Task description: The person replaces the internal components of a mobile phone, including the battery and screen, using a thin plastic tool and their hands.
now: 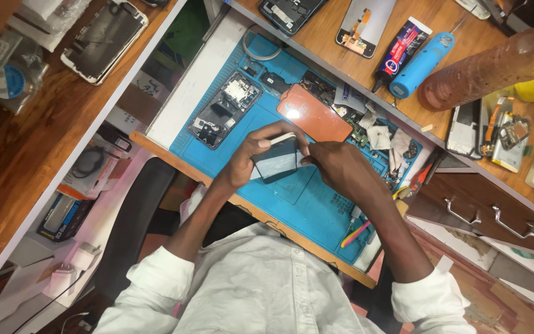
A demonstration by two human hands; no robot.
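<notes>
Your left hand (250,162) has its fingers clamped around the dark phone (275,159), holding it tilted above the blue mat (304,198) on the table so your right hand (338,167), fingers pinched together, can work its edge.

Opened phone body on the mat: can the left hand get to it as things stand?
Probably yes, once freed. The opened phone body lies just beyond the left hand on the blue mat, with bare mat between them. But that hand now grips the dark phone part together with the right hand.
</notes>
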